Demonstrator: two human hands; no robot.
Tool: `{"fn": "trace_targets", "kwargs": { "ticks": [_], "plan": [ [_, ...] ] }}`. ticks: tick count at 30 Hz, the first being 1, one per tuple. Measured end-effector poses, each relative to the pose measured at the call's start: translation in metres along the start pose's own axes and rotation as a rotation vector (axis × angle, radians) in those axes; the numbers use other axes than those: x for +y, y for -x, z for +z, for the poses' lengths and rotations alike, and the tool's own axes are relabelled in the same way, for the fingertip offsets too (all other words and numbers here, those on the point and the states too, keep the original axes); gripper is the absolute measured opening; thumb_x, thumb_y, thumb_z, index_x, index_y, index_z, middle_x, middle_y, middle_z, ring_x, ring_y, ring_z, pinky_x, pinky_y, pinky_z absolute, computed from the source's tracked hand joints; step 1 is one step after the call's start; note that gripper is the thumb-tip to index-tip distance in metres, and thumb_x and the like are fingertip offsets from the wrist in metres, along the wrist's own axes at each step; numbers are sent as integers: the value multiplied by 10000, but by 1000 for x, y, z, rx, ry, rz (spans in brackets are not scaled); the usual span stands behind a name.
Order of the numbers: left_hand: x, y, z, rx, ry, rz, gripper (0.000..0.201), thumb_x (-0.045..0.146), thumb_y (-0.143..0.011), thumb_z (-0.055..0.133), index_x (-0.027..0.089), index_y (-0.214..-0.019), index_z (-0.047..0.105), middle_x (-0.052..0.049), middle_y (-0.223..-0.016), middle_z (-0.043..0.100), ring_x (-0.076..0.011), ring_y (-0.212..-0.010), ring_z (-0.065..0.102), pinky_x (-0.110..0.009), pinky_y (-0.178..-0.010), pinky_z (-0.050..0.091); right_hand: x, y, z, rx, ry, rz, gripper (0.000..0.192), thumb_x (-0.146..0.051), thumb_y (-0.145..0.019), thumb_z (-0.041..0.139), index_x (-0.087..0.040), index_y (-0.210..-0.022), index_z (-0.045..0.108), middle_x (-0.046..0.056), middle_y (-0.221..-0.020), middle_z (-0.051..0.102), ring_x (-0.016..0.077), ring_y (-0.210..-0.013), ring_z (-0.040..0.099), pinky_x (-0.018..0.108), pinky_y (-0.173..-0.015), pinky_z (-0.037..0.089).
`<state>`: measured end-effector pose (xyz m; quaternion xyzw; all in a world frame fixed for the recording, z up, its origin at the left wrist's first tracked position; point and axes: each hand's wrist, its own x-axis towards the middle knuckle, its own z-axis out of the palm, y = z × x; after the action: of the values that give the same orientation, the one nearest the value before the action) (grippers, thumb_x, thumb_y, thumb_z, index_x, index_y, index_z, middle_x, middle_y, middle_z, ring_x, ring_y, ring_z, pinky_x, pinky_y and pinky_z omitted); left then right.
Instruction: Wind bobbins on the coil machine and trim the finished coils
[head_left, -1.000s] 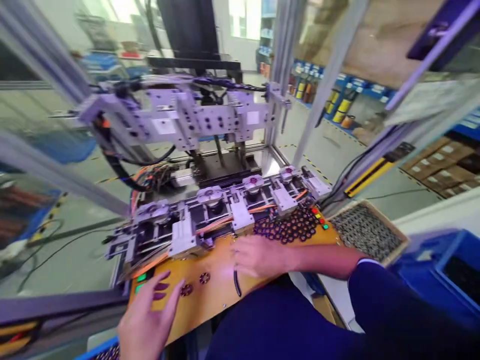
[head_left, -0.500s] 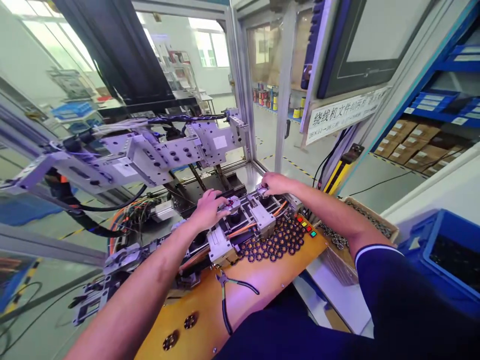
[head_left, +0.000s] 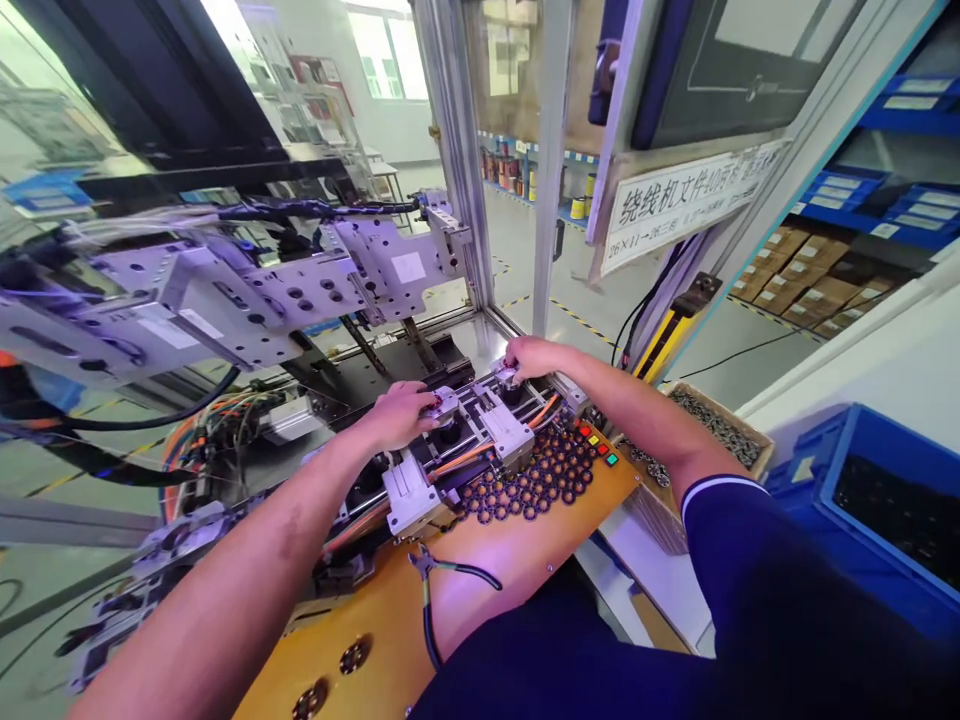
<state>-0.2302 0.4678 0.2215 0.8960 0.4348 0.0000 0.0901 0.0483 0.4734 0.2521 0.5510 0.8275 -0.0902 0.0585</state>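
Observation:
My left hand (head_left: 401, 412) is closed, its fingertips round a small stator (head_left: 434, 401) with reddish windings at the top of a metal winding fixture (head_left: 450, 408). Farther along the machine, my right hand (head_left: 531, 356) pinches at a second fixture (head_left: 511, 385); a reddish bit of another stator shows under its fingers, mostly covered. Many dark ring-shaped cores (head_left: 525, 497) lie in front of the fixtures on the orange table (head_left: 517, 560). Two wound stators (head_left: 355, 655) rest at the near left.
Side cutters (head_left: 426, 590) lie spread on the table near my body. Coloured push buttons (head_left: 598, 444) sit at the table's right. Above the left arm hangs a machine head (head_left: 352, 275). A carton of metal parts (head_left: 731, 430) and a blue bin (head_left: 832, 480) stand at right.
The view has shifted, so the scene sits farther left and slightly higher or lower by area. Both hands stay at the same two fixtures.

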Motion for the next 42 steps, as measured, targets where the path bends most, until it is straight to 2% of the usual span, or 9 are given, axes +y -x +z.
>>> {"fn": "trace_targets", "kwargs": {
  "ticks": [5,9,12,16,19,23,26,34,42],
  "plan": [
    [23,29,-27,182,171,1,254,425,-847,614,185,-897,679,-151,-1254,625,-331,-1272,512,-510,-1072,420,-3,11,-26,54,-54,-24,194,-233,-788,745,-99,-927,736,73,-900,749,187,-838,673,276,-806,485],
    [43,144,-27,423,355,-56,298,435,-956,428,207,-958,619,-104,-1235,607,-251,-1228,543,-440,-1055,442,-40,57,-23,226,-127,-223,153,-225,-911,609,-107,-974,683,126,-1256,626,182,-1120,599,300,-983,451],
    [59,253,15,610,437,-175,144,313,-962,485,235,-947,605,-48,-1100,613,-173,-1057,617,-338,-952,494,-93,101,24,373,-422,-598,116,-229,-931,602,-145,-914,680,88,-1065,641,168,-1037,605,319,-941,490],
    [73,350,106,591,360,-418,264,442,-936,515,248,-842,667,-37,-872,675,-188,-803,695,-300,-713,565,-189,122,129,144,-361,-852,124,-188,-950,572,-148,-940,688,91,-1015,666,155,-955,623,276,-860,525],
    [75,367,159,542,298,-532,301,428,-932,504,222,-800,679,-64,-806,694,-222,-735,699,-348,-703,574,-258,109,189,55,-297,-961,57,-146,-877,649,-156,-837,689,72,-904,678,176,-872,626,294,-805,524],
    [75,355,184,524,232,-620,217,342,-939,503,204,-882,661,-103,-907,714,-263,-859,689,-418,-822,567,-302,101,213,66,-225,-939,121,-121,-923,559,-126,-904,679,125,-973,677,219,-918,598,346,-796,492],
    [82,354,182,597,191,-642,152,317,-934,537,199,-938,633,-138,-1010,696,-293,-960,669,-471,-877,549,-283,111,207,121,-206,-852,171,-179,-976,499,-158,-1001,667,112,-1093,669,210,-991,574,339,-845,462],
    [109,368,158,772,181,-680,194,304,-878,660,182,-1022,616,-142,-992,702,-324,-911,685,-497,-861,547,-148,124,196,264,-152,-289,173,-212,-956,559,-104,-1008,685,135,-993,619,222,-926,514,368,-848,420],
    [117,334,122,816,345,-536,161,293,-867,679,224,-1008,645,-90,-1011,710,-255,-946,686,-445,-924,524,-152,109,199,290,-304,-247,240,-64,-917,504,-108,-783,698,106,-836,558,213,-852,471,354,-781,410]
  ]
}}
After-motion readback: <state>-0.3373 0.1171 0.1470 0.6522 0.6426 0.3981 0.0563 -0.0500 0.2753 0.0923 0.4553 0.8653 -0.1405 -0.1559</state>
